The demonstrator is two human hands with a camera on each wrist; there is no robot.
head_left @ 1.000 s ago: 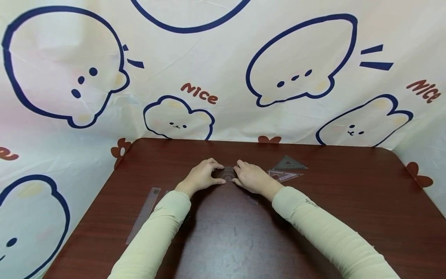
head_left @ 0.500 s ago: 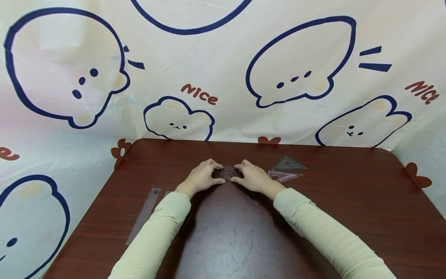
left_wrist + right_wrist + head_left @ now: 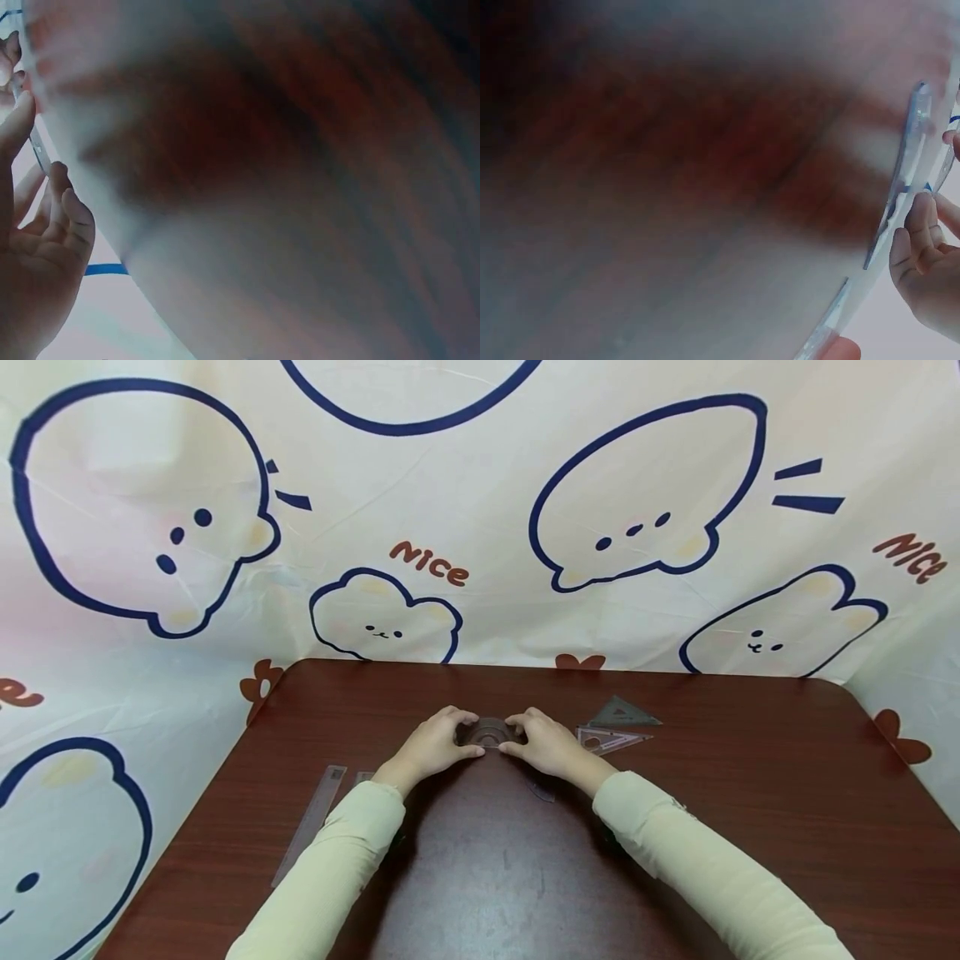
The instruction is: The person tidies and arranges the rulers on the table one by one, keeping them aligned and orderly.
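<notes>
A clear semicircular protractor (image 3: 491,732) is at the far middle of the table, between both hands. My left hand (image 3: 431,743) pinches its left end between thumb and fingers, while my right hand (image 3: 551,742) grips the right end in the same way. From the left wrist, the protractor (image 3: 39,152) shows as a thin clear strip between the left hand's (image 3: 45,225) thumb and fingers. In the right wrist view the right hand (image 3: 930,262) is at the right edge, fingers curled toward the clear plastic.
Left on the brown table (image 3: 480,877) lies a long clear ruler (image 3: 307,827); another clear piece (image 3: 364,776) is partly behind the left sleeve. A greenish set square (image 3: 622,713) and a clear set square (image 3: 611,740) lie right. A curved clear piece (image 3: 542,791) sits below the right wrist.
The right hand's fingers have slid slightly to the right along the protractor, showing more of it. The left hand has stayed nearly still, and the protractor remains between the hands.
</notes>
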